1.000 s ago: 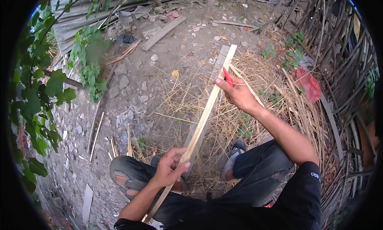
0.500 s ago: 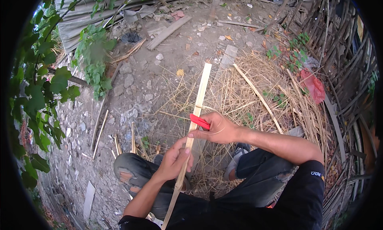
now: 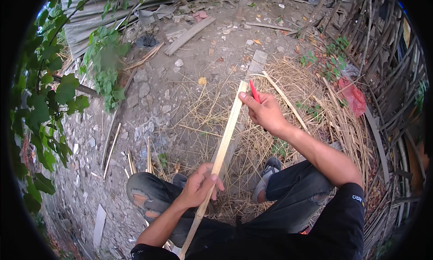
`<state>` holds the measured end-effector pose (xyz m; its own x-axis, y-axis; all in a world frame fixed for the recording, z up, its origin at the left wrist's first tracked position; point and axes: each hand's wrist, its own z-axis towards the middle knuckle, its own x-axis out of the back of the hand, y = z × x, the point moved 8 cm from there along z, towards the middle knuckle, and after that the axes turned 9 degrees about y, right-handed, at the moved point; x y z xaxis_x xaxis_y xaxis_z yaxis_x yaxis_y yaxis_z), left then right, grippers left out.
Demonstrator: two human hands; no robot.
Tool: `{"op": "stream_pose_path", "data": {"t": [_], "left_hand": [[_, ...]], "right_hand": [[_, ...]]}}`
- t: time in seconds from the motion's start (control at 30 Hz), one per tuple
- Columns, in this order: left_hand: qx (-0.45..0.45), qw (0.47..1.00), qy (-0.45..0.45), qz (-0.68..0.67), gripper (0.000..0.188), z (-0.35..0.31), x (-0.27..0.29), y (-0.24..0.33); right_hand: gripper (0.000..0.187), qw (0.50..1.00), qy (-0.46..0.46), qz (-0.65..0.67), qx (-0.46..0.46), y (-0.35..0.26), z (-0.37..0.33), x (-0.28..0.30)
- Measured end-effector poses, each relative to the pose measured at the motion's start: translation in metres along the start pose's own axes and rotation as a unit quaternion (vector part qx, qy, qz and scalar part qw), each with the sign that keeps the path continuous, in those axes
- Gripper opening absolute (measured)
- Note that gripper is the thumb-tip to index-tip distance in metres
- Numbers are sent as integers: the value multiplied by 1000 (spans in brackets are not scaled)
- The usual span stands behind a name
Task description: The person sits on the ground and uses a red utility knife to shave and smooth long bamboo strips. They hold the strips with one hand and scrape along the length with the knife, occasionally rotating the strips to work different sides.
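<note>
A long, pale bamboo strip (image 3: 228,134) slants up and away from my lap, with a node near its lower end. My left hand (image 3: 198,186) is closed around its lower middle, thumb on top. At the far end, my right hand (image 3: 269,114) grips a red-handled knife (image 3: 255,92), with the thumb against the strip's tip. The knife's blade cannot be made out. A thin pale curl of shaving (image 3: 259,75) shows just beyond the knife.
Thin bamboo shavings (image 3: 288,93) litter the ground ahead, with a pile of split strips (image 3: 345,124) at the right. A red plastic bag (image 3: 353,96) lies beside a stick fence (image 3: 383,57). Stones, a plank (image 3: 190,35) and leafy vines (image 3: 40,106) are around the left side.
My right hand with the knife has moved up and away along the strip to its far end. My left hand stays around the strip, which has shifted slightly toward me.
</note>
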<state>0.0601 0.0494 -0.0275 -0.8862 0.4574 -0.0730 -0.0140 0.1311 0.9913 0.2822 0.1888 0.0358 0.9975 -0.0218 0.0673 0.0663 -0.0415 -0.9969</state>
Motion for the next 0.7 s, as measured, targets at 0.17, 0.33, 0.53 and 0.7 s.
{"op": "stream_pose_path", "data": {"t": [0.17,0.33,0.53,0.7], "left_hand": [[-17,996,74,-36,34,4,13,3],[-25,994,88,-53,38,5,18,8],[-3,989,109,-98,41,2,24,2],[-9,989,110,-99,40,9,24,10]], "right_hand": [[55,955,-106,-247,123,-10,-32,-35],[58,873,-213,-411,154,-14,-75,-73],[59,845,-228,-455,162,-5,-77,-83],[60,843,-180,-462,209,-8,-61,-78]]}}
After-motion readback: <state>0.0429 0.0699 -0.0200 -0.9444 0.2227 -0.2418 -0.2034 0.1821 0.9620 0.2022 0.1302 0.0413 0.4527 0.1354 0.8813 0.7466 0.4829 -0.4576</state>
